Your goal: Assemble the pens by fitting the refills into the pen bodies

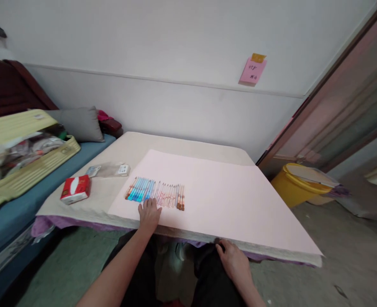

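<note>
A row of several pens (155, 192), blue ones on the left and pink and brown ones on the right, lies on a large pale pink sheet (227, 200) that covers a low table (99, 200). My left hand (149, 213) rests flat on the sheet's near edge, fingers stretched out and just touching the pens' near ends. It holds nothing. My right hand (233, 261) lies on my lap below the table's front edge. Its fingers are loosely curled over my dark trousers, apart from the table.
A red tissue pack (75, 189) and small clear packets (111, 170) lie on the table's left part. Left of the table is a blue bed with an open yellow-green case (31, 164) and a grey cushion (79, 123). A yellow bucket (295, 184) stands right of the table.
</note>
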Demonstrator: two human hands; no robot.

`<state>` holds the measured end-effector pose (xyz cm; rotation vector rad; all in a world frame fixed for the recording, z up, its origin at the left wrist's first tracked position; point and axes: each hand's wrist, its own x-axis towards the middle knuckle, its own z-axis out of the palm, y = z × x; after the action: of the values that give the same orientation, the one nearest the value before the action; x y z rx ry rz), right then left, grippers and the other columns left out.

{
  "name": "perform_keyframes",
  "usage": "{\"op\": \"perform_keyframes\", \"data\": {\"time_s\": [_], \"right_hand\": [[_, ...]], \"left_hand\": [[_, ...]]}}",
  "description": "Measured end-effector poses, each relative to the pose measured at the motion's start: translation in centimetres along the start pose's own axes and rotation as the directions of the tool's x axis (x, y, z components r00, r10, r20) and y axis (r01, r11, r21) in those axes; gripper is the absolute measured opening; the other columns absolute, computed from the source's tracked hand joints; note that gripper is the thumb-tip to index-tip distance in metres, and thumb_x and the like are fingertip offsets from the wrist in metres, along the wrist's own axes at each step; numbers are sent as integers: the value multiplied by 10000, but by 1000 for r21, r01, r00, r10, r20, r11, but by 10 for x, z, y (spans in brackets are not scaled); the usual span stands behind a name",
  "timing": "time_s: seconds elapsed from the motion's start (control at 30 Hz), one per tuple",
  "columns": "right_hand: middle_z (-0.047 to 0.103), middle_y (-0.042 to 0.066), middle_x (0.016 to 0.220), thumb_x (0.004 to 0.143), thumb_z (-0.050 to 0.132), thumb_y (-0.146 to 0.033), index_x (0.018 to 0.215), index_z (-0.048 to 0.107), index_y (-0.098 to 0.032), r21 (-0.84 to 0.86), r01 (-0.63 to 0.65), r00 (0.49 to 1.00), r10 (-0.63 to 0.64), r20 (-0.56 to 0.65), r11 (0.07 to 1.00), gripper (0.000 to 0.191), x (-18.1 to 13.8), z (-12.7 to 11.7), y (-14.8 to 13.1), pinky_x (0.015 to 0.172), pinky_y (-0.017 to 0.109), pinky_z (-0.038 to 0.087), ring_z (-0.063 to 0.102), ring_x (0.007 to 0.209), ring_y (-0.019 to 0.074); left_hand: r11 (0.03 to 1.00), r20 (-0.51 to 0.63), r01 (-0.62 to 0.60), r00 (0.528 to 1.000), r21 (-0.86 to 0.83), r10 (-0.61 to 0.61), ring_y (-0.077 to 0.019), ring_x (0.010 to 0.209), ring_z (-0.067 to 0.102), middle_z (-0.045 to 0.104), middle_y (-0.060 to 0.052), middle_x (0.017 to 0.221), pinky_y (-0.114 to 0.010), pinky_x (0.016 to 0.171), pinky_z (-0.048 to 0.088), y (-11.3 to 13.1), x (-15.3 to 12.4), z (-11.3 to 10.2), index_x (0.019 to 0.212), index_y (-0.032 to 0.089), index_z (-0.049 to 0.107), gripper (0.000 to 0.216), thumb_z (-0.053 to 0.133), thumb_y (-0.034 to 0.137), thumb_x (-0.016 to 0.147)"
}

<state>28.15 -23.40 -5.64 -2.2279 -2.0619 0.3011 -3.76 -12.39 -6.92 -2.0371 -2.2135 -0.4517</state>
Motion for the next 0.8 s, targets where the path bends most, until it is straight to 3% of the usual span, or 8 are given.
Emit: {"op": "perform_keyframes", "data": {"time_s": [0.27, 0.4, 0.5, 0.63, 0.7, 0.8], "right_hand": [[696, 74, 958, 892, 362, -368, 970, 645, -230, -17, -15, 999, 16, 32, 1000, 324, 0, -2, 0, 738, 292, 431, 643, 903, 219], [694, 70, 975, 897, 351, -358, 971, 645, -228, -17, -1, 999, 1, 43, 1000, 330, 0, -2, 0, 737, 295, 433, 644, 905, 221], [697, 69, 965, 899, 354, -358, 974, 646, -225, -15, 4, 999, -3, 42, 1000, 330, -1, -2, 1, 742, 292, 433, 644, 904, 219], [697, 75, 967, 900, 364, -355, 975, 651, -218, -24, 9, 999, -8, 31, 1000, 326, -2, -3, 1, 753, 286, 430, 642, 912, 217], [697, 77, 974, 900, 368, -348, 976, 651, -217, -28, 6, 999, -5, 34, 1000, 320, -2, -4, 0, 754, 284, 429, 641, 917, 217], [697, 75, 977, 899, 372, -347, 975, 649, -221, -26, -2, 999, 3, 44, 1000, 313, -1, -6, -2, 750, 282, 428, 640, 920, 216]], "left_hand": [[984, 39, 111, 994, -143, -106, -273, 1043, 526, 605, -133, 1080, -400, 908, 356, -13, 6, -3, 987, 155, 619, 273, 470, 331, 839], [964, 19, 203, 979, -172, -203, -227, 1023, 544, 615, -112, 1089, -326, 886, 381, -31, 21, -4, 1031, 160, 612, 270, 459, 270, 838], [920, -9, 347, 935, -184, -354, -221, 1002, 551, 614, -121, 1060, -316, 834, 405, -54, 31, -8, 1066, 149, 597, 297, 411, 258, 862], [818, -35, 550, 826, -170, -562, -252, 886, 574, 592, -151, 1024, -353, 695, 426, -85, 35, -17, 1082, 152, 587, 356, 308, 266, 892], [780, -25, 604, 788, -163, -615, -257, 830, 582, 590, -150, 989, -350, 633, 420, -94, 35, -19, 1075, 165, 596, 371, 298, 288, 892], [766, 8, 624, 776, -152, -631, -252, 796, 590, 596, -134, 940, -343, 619, 419, -98, 35, -16, 1006, 187, 633, 340, 347, 312, 872]]}}
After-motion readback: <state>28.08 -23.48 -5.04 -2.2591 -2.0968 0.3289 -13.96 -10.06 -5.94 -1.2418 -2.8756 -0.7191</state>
